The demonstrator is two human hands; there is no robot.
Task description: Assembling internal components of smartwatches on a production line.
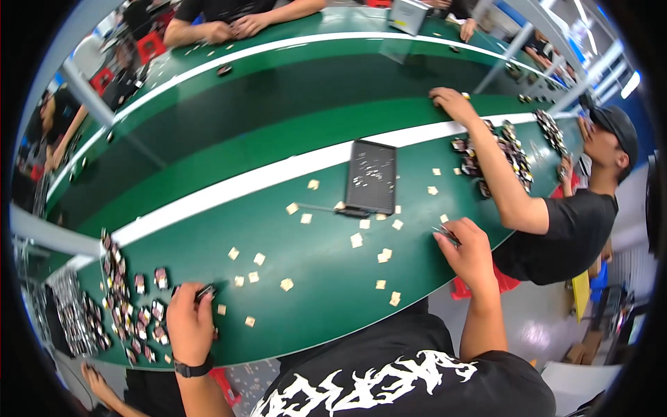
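My left hand [189, 321], a dark band on its wrist, is closed on a small black part [204, 292] above the green bench top. Just left of it lie several similar small dark parts [144, 316] with pale labels. On the other side, my right hand [471, 254] is pinched round thin metal tweezers [446, 233], whose tips point left. Small cream squares [356, 240] are scattered over the bench between my hands. Beyond them sits a dark tray [372, 174] holding tiny light pieces, with a slim dark tool [326, 208] by its near edge.
A white rail [271, 169] separates the bench from a green conveyor belt [278, 132]. At the right, a person in a black cap [577, 222] reaches across a heap of dark parts [497, 156]. More heaped parts [76, 316] lie far left. Another person's hands [240, 28] work opposite.
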